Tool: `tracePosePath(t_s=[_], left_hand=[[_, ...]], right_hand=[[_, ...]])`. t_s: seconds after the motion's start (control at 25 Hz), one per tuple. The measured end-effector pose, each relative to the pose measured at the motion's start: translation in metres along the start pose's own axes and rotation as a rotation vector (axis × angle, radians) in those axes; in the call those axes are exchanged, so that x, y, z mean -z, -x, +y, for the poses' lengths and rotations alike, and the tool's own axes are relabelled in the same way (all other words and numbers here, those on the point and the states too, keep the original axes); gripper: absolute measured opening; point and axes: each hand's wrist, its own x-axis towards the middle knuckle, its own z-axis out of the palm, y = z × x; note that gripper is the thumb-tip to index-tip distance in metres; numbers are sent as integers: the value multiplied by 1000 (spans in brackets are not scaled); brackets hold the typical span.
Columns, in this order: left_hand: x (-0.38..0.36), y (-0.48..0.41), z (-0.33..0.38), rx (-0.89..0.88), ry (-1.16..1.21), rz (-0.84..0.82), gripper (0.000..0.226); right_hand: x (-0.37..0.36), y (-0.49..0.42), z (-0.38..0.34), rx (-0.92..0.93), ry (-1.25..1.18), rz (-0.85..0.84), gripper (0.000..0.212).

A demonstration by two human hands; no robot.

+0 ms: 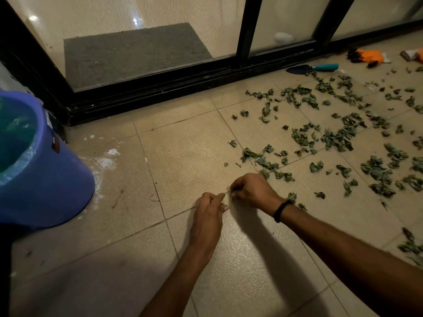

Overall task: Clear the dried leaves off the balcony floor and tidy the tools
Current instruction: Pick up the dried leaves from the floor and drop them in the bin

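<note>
Several dried green leaves lie scattered over the right half of the beige tiled floor. My left hand and my right hand are close together low over a bare tile, just left of the nearest leaves. Each hand has its fingers curled and seems to pinch one end of a thin, pale bit of stem between them; it is too small to tell more. A black band is on my right wrist. A trowel with a teal handle lies by the door track, and orange gloves lie further right.
A blue bucket lined with a bag stands at the left, with white residue on the tiles beside it. A black sliding-door frame runs along the far side, with a grey mat behind the glass. Another object lies at the right edge.
</note>
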Motion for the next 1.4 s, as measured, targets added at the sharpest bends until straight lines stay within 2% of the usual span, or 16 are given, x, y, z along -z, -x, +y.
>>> tracePosePath(t_s=[0.08,0.2,0.32,0.4,0.52,0.64,0.72,0.84,0.92,0.96,1.04,1.08,1.2,1.24,1.32,1.4], left_hand=[[-6,5,-3,31,1,-20,18],[-11,8,-2,-11,-206,42,14],[-16,1,1,-24,-292,93,15],[-15,-8,6,73,-272,148,11],[7,-20,17,172,-137,262,12],[70,-30,42,187,62,473,13],[131,-34,58,134,104,630,12],[234,-34,69,80,61,921,11],[296,-28,61,76,-68,1180,11],[323,-22,51,108,-118,1269,12],[362,-11,25,243,-183,1266,16],[375,-5,10,336,-221,1164,17],[390,11,-15,561,-288,774,26],[389,15,-16,560,-283,757,30],[380,19,-3,460,-257,883,31],[361,15,15,319,-179,998,25]], right_hand=[[-17,6,-4,113,79,44,15],[-28,7,-5,176,162,108,17],[-31,2,-7,140,156,143,18],[-29,-5,-12,66,84,181,16],[-20,-22,-26,-134,-226,201,10],[3,-43,-63,-311,-912,162,3],[26,-55,-111,-255,-1231,151,5],[62,-66,-199,17,-1373,103,11],[74,-69,-265,279,-1300,151,12],[75,-69,-298,401,-1158,252,13],[64,-69,-356,598,-873,397,14],[55,-71,-378,665,-765,358,17],[28,-81,-406,693,-369,129,36],[25,-83,-403,685,-364,126,33],[33,-82,-388,621,-535,167,18],[45,-85,-362,511,-595,259,14]])
